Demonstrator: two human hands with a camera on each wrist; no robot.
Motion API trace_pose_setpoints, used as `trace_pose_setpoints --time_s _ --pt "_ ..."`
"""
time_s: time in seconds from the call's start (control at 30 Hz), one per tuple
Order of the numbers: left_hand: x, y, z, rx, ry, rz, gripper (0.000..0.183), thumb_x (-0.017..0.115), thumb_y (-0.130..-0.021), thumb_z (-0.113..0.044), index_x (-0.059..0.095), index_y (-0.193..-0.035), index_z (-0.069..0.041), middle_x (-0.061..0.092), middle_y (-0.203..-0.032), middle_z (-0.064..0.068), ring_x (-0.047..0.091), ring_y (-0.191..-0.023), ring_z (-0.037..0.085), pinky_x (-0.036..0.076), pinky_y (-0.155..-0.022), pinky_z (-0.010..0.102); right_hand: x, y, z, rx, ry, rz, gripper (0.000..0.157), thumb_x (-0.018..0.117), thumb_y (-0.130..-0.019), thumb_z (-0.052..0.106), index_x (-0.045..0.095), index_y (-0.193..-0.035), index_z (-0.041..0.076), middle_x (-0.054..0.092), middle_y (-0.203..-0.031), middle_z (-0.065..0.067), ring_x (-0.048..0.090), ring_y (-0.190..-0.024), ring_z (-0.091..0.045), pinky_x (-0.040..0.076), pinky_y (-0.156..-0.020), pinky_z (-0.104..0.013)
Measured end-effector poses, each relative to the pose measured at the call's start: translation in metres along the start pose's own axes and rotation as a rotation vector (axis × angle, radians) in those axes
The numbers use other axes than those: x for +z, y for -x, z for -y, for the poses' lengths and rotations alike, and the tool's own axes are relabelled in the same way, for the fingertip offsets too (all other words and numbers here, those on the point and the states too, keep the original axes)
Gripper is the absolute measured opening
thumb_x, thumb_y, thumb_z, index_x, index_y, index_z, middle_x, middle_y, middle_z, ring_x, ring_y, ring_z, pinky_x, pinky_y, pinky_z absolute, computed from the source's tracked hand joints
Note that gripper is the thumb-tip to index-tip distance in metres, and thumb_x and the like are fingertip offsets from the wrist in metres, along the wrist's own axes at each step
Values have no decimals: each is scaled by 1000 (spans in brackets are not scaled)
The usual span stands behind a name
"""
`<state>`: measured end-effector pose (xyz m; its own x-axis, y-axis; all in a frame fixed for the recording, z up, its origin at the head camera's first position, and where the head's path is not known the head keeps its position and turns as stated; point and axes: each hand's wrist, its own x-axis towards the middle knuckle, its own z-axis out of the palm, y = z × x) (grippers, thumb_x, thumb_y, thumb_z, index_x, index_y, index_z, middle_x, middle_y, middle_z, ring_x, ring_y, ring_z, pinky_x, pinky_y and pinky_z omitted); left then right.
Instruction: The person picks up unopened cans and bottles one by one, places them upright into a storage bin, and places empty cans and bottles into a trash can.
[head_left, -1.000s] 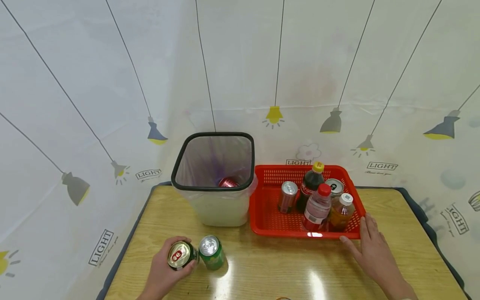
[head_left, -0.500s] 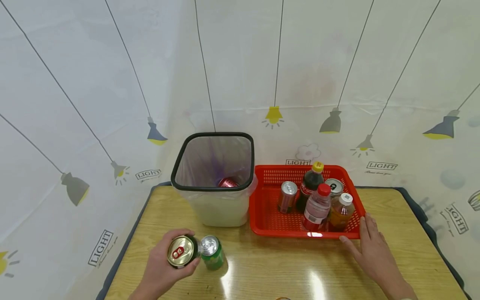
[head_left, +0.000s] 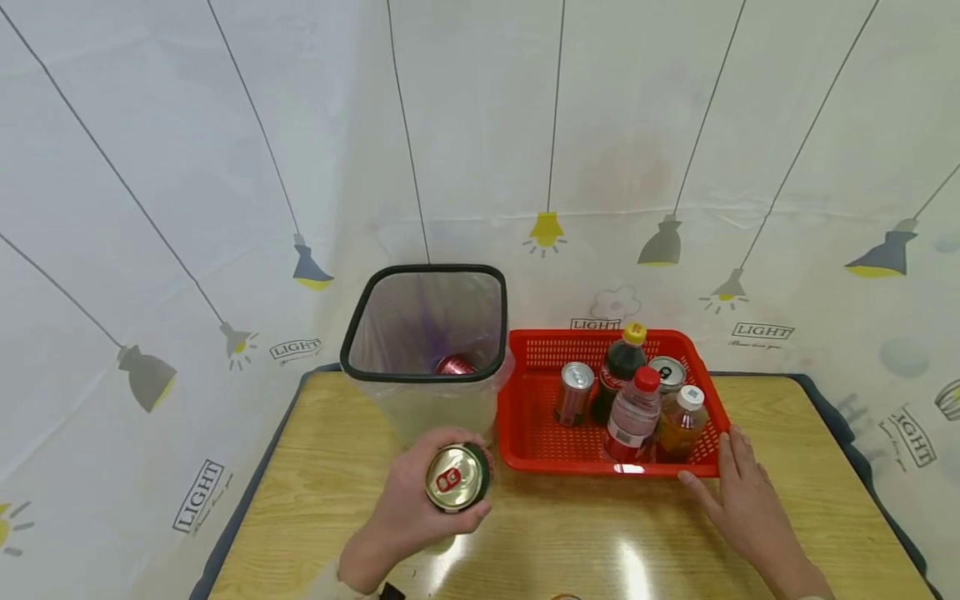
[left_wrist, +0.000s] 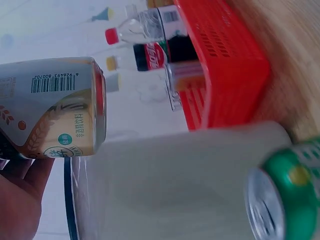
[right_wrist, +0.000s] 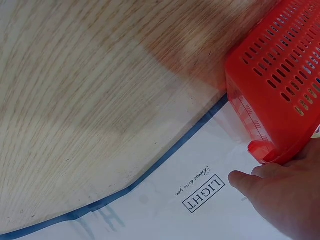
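Note:
My left hand (head_left: 412, 500) grips a drink can (head_left: 454, 477) with a gold top and red tab, raised over the table in front of the bin. In the left wrist view, the can's barcode and grain-print label show. A green can (left_wrist: 290, 195) stands below it, hidden by my hand and arm in the head view. My right hand (head_left: 753, 508) rests at the front right corner of the red basket (head_left: 517, 446), fingers mostly straight against its rim. Inside are a slim can (head_left: 574, 395), a cola bottle (head_left: 622, 367) and other drink containers.
The lined bin (head_left: 423, 377) with a black rim stands left of the basket, with a red can (head_left: 456, 365) inside. A printed sheet (head_left: 555, 125) hangs behind the wooden table (head_left: 315, 467). A small orange-edged thing (head_left: 566, 597) shows at the bottom edge.
My left hand has lifted the gold-topped can and carried it rightward, past the green can, which is now covered in the head view. My right hand stays at the basket corner.

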<state>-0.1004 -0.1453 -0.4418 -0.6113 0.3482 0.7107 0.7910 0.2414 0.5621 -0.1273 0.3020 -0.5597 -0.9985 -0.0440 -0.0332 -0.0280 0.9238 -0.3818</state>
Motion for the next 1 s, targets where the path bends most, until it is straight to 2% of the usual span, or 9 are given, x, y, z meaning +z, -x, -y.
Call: trace_pose_setpoints --time_s 0.07,0.3,0.5,0.67,0.87,1.0 --pt "10 -9 0 -2 26 19 61 89 -79 -22 58 -129 -4 70 -117 7 69 -103 20 55 -89 25 0 0 0 0 -1 -1 110 52 -100 65 6 -156 -18 -3 -164 -39 6 -149 -58 19 -110 -77" --pt "42 -30 -1 -118 119 70 59 89 -77 -15 59 -128 -13 68 -111 0 67 -97 13 58 -81 28 1 -1 1 -6 -6 -16 110 52 -100 65 7 -156 -18 -1 -164 -39 8 -148 -59 19 -109 -78" --pt "71 -45 2 -209 144 107 58 89 -78 -18 58 -127 -17 67 -116 -2 64 -100 10 57 -83 28 -2 -1 1 -10 -12 -15 111 50 -100 67 7 -156 -18 -2 -164 -39 8 -148 -60 18 -110 -78" --pt "91 -56 8 -318 180 127 56 86 -82 -22 55 -128 -20 66 -118 -6 63 -103 9 57 -88 28 1 -1 0 -15 -4 -36 109 54 -100 63 9 -156 -18 0 -164 -39 9 -148 -59 20 -109 -78" --pt "112 -64 23 -364 136 124 57 86 -83 -24 53 -129 -21 65 -117 -6 63 -102 7 57 -86 25 3 0 -2 -15 7 -46 109 54 -100 63 9 -156 -18 1 -164 -39 10 -148 -59 22 -109 -78" --pt "127 -68 36 -389 98 90 59 87 -83 -24 51 -130 -21 65 -116 -5 62 -101 7 56 -84 24 3 0 -2 -14 8 -33 109 53 -100 64 8 -156 -18 -1 -164 -38 9 -148 -59 21 -110 -77"
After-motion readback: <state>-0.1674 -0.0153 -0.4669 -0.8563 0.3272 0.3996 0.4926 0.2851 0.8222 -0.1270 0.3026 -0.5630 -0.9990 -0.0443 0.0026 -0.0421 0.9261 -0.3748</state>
